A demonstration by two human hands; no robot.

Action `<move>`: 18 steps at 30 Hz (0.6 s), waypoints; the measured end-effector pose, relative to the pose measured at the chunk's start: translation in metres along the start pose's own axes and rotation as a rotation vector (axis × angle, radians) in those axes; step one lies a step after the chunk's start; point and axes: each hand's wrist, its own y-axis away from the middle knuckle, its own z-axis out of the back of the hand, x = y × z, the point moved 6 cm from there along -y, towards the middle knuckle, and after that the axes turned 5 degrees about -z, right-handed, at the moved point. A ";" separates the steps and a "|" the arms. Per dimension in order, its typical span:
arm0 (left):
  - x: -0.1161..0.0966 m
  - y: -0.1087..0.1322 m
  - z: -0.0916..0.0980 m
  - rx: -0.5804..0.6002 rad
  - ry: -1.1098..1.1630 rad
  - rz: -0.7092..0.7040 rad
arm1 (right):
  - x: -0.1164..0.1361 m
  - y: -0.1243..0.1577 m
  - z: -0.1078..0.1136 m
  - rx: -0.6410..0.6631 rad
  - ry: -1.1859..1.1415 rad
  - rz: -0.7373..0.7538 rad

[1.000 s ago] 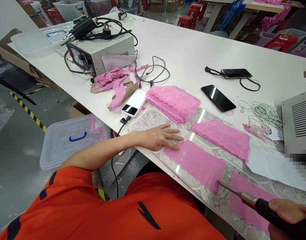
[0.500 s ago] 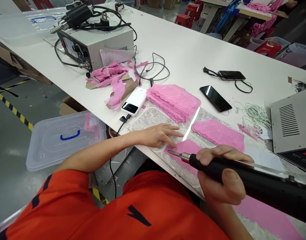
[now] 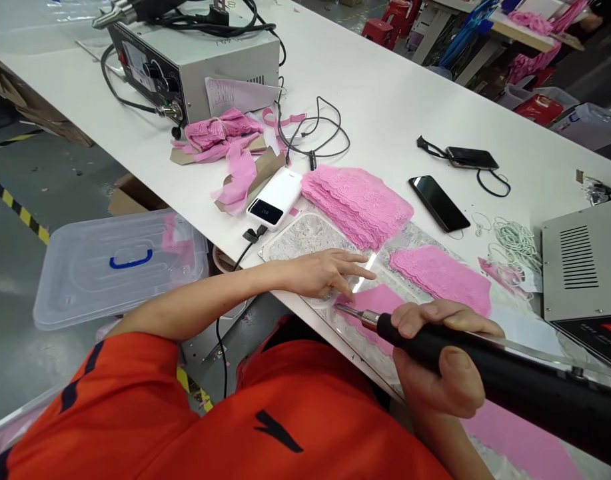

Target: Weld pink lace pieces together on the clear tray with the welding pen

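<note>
My right hand (image 3: 442,360) is wrapped round a black handheld ultrasonic cutter (image 3: 465,353) with a narrow metal tip. That tip meets the left edge of a pink fabric piece (image 3: 380,300) lying on a clear, patterned template (image 3: 310,237). With fingers spread, my left hand (image 3: 330,272) rests flat on the template, its fingertips at the upper left of the fabric, close to the tip. A thick stack of pink lace pieces (image 3: 358,203) lies beyond this hand. To the right is a smaller pink lace stack (image 3: 442,277). Part of another pink piece (image 3: 525,440) shows beneath the cutter.
A grey control box (image 3: 225,73) with cables stands at the back left, another box (image 3: 585,260) at the right. A white power bank (image 3: 275,198), pink scraps (image 3: 225,137), a phone (image 3: 439,203) and pale cord (image 3: 518,243) lie around. A lidded plastic bin (image 3: 120,267) is beside the table.
The view has shifted slightly. My left hand stays spread on the template, and the cutter tip remains at the left edge of the pink fabric, with little visible movement.
</note>
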 end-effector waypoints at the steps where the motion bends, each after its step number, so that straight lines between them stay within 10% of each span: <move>1: 0.000 0.000 0.000 0.005 0.005 0.007 | 0.000 0.000 0.000 0.002 0.007 -0.001; 18: 0.007 0.003 0.003 -0.105 0.080 0.074 | -0.001 -0.006 0.008 -0.134 0.082 0.078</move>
